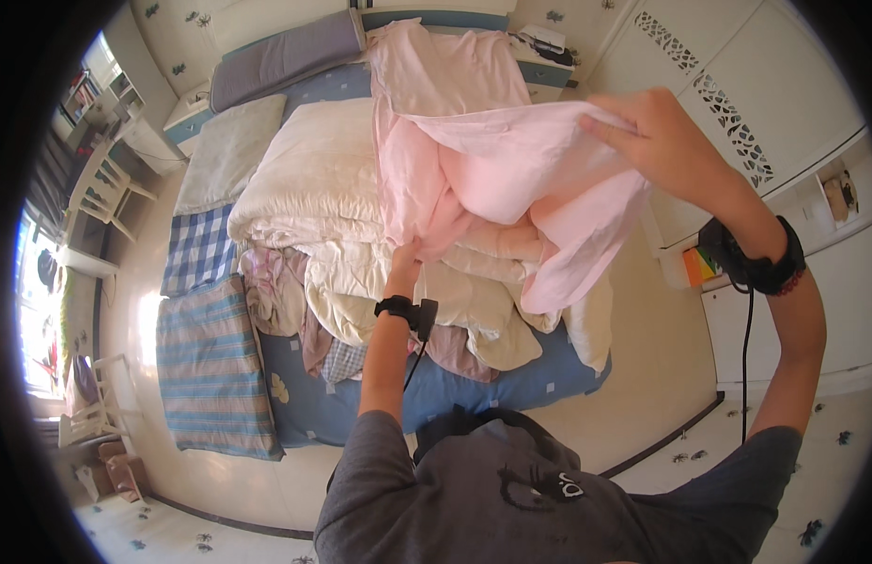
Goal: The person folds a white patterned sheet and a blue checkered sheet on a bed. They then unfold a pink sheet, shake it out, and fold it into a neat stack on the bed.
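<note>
A pink fabric cover point(446, 77), perhaps a duvet cover or sheet, spreads from the head of the bed down toward me. My right hand point(637, 134) pinches one edge and lifts it above the right side of the bed, so the cloth hangs in folds. Lower down, my left hand point(406, 257) grips another part of the same pink cloth. Beneath and beside it lies a thick cream quilt point(313, 158), bunched in layers. A crumpled pinkish cloth point(270, 285) pokes out at the quilt's left.
A blue fitted sheet point(309, 402) covers the bed. Along its left side lie a folded striped blanket point(214, 366), a blue checked cloth point(196, 247) and a pale pillow point(231, 151). A grey pillow point(288, 60) rests at the headboard. White wardrobe doors point(781, 92) stand at right.
</note>
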{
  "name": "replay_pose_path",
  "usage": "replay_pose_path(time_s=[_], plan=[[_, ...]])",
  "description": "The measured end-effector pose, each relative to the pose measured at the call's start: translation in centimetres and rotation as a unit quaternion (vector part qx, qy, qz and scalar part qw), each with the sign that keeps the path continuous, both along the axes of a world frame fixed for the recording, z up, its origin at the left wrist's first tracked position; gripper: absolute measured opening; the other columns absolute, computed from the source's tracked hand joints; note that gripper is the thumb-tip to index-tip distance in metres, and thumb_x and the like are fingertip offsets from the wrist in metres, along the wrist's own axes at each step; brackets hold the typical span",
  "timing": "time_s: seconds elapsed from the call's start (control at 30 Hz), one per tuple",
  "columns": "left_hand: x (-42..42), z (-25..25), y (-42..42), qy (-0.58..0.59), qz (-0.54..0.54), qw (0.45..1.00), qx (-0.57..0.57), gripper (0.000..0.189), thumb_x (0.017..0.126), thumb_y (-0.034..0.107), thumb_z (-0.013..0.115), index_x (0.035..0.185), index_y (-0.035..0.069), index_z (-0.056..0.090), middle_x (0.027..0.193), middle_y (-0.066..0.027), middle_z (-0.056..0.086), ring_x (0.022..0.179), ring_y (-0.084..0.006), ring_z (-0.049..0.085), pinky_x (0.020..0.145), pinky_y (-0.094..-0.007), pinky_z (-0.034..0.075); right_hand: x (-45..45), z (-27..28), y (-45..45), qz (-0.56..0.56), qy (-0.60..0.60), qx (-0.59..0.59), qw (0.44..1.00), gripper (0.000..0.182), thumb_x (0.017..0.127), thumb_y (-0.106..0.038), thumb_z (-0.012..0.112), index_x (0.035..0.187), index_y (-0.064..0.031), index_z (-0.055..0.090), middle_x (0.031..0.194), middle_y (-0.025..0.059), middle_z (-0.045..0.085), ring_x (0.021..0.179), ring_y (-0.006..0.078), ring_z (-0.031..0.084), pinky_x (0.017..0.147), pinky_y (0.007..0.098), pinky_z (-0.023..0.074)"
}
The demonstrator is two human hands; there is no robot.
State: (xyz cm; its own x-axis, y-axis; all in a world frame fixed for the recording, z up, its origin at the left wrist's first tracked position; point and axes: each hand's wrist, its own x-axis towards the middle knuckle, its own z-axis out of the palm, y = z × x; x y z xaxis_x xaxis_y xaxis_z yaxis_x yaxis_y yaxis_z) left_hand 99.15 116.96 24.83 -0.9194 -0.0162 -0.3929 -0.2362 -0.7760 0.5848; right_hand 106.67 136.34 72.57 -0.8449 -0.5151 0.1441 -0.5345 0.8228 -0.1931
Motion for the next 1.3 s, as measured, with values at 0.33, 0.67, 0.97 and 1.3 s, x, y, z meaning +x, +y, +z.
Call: replay_pose_path(time_s=[0.33,0.67,0.97,1.3], plan=[[-1.0,8.8,1.4,0.013,0.01,0.991,-0.13,0.039,0.083,0.025,0.047,0.112,-0.001,0.041,0.079,-0.0047,0.053,0.068,-0.0143,0.051,0.057,-0.0269,0.041,-3.1,0.0,2.5,0.037,0.156,0.047,0.986,0.024,0.079,-0.022,0.05,0.088,0.0004,0.055,0.063,0.019,0.05,0.054,0.0301,0.045,0.055,0.031,0.0389],[6.5,6.9,-3.4,0.017,-0.189,0.982,0.018,0.03,0.078,0.012,0.052,0.103,-0.005,0.048,0.099,-0.0118,0.054,0.09,-0.0212,0.053,0.077,-0.0333,0.046,-2.3,2.9,5.0,0.021,0.217,0.051,0.975,0.019,0.074,-0.015,0.052,0.084,-0.0002,0.058,0.075,0.0202,0.056,0.067,0.0351,0.054,0.059,0.0352,0.0431],[14.1,0.3,2.0,-0.034,0.09,0.968,0.231,0.042,0.089,0.03,0.032,0.119,0.001,0.034,0.12,-0.012,0.041,0.109,-0.0267,0.04,0.091,-0.0407,0.033,1.4,-7.0,0.3,-0.031,-0.164,-0.118,0.979,0.03,0.079,-0.03,0.049,0.086,-0.0011,0.056,0.07,0.0116,0.057,0.06,0.0201,0.055,0.059,0.031,0.0421],[16.7,16.9,-0.2,0.11,-0.021,0.963,0.245,0.049,0.088,0.037,0.029,0.12,0.0,0.033,0.12,-0.0135,0.041,0.108,-0.0263,0.041,0.089,-0.0391,0.035,3.2,-14.4,-1.5,-0.005,-0.354,-0.307,0.884,0.035,0.087,-0.03,0.041,0.11,-0.0047,0.049,0.075,-0.0039,0.05,0.062,0.004,0.044,0.056,0.0207,0.0388]])
